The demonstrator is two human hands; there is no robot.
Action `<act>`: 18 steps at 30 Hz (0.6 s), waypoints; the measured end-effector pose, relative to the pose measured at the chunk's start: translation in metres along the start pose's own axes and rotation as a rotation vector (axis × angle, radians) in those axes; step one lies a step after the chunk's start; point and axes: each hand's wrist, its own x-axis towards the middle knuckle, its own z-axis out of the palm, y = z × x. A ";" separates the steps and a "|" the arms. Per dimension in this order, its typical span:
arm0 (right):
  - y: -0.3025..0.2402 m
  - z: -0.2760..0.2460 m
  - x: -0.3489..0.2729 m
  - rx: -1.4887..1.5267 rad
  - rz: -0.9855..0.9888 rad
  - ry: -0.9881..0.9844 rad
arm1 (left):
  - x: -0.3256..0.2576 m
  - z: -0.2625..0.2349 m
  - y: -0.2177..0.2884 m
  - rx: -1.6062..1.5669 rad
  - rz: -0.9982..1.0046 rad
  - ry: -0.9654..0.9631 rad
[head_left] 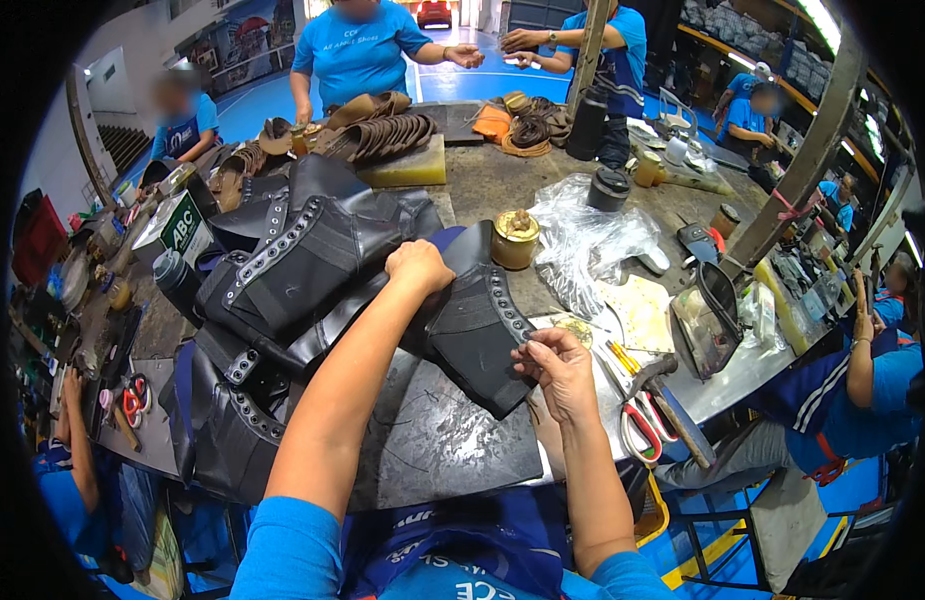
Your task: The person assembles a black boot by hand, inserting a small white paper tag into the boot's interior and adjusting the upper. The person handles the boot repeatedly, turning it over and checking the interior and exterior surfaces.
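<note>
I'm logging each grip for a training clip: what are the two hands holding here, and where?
The right hand pinches the black leather piece at its eyelet edge; the left hand presses down on its upper part.

Glossy black leather boot upper [478, 325]

Green-white box [175, 226] far left on table

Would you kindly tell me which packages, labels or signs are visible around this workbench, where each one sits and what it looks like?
Carton box: on the bench's left side, beyond the pile of black leather boot uppers; rectangular, green and white with a printed label.
Clear plastic bag: crumpled on the bench right of the brass-coloured tin; transparent, no print visible.
Wall poster: far back left; rectangular, bluish, too blurred to describe further.
</note>
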 end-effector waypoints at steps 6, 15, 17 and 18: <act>-0.004 -0.001 -0.013 0.016 -0.014 -0.011 | -0.028 0.009 0.007 0.050 -0.037 -0.022; -0.017 -0.002 -0.033 -0.036 -0.083 -0.002 | -0.067 0.021 -0.007 -0.042 -0.034 0.266; -0.017 -0.002 -0.035 -0.043 -0.095 -0.005 | -0.072 0.024 -0.007 -0.046 -0.024 0.259; -0.016 -0.001 -0.036 -0.045 -0.101 -0.005 | -0.073 0.024 -0.009 -0.046 -0.046 0.257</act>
